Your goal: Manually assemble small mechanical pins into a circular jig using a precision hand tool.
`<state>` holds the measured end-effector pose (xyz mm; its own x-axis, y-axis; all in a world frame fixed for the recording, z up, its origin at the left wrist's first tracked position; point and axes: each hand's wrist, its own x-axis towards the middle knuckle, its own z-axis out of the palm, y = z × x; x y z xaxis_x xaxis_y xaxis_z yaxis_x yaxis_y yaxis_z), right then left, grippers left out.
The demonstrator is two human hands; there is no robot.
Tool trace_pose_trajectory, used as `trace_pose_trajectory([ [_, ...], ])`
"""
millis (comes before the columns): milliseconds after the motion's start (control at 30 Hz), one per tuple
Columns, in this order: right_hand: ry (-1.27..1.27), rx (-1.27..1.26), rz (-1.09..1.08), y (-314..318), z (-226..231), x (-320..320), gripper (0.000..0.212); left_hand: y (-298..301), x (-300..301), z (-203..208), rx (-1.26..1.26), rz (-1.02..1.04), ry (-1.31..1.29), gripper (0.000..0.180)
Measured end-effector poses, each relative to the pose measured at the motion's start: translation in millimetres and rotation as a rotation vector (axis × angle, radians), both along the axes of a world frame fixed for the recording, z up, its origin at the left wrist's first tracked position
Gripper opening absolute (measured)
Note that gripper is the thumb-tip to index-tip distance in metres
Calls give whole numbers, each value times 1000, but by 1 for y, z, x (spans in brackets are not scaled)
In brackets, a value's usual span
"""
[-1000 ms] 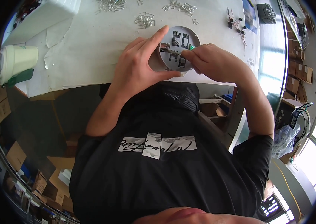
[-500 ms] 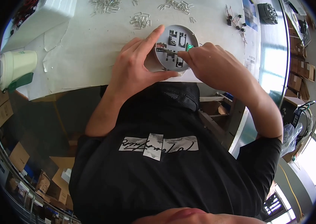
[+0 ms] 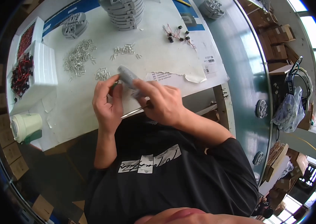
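A grey round plastic housing (image 3: 127, 77) is tipped on its edge above the bench and slightly blurred. My right hand (image 3: 165, 100) is closed on it, fingers over its near side. The same hand also keeps a thin metal tool (image 3: 135, 111) with a dark handle in the palm; its shaft points down to the left. My left hand (image 3: 106, 102) is curled at the housing's left side, thumb and forefinger bent toward each other. Something small and dark green shows between them, too hidden to name. Beyond the hands lie small U-shaped metal pieces (image 3: 102, 74).
Larger heaps of metal pieces (image 3: 78, 59) lie at the left. Stacked grey housings (image 3: 124, 15) stand at the back, wired black components (image 3: 176, 35) right of them. A white foam box (image 3: 44, 65) with red and black wires and a pale bucket (image 3: 27, 126) stand at the left edge.
My view has turned and shows more of the bench. The housing has gone from lying face up to tilted on edge, now in my right hand. The tool has left its face.
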<state>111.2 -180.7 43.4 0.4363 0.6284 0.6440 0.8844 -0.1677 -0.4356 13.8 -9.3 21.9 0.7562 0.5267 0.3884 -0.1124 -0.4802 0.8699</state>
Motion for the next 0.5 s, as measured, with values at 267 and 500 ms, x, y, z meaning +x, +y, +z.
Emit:
trace_pose_trajectory([
  [267, 458, 462, -894, -270, -20, 318, 39, 18, -14, -8, 263, 88, 71, 27],
  [500, -35, -153, -1280, -261, -20, 343, 35, 20, -28, -24, 364, 140, 133, 28],
])
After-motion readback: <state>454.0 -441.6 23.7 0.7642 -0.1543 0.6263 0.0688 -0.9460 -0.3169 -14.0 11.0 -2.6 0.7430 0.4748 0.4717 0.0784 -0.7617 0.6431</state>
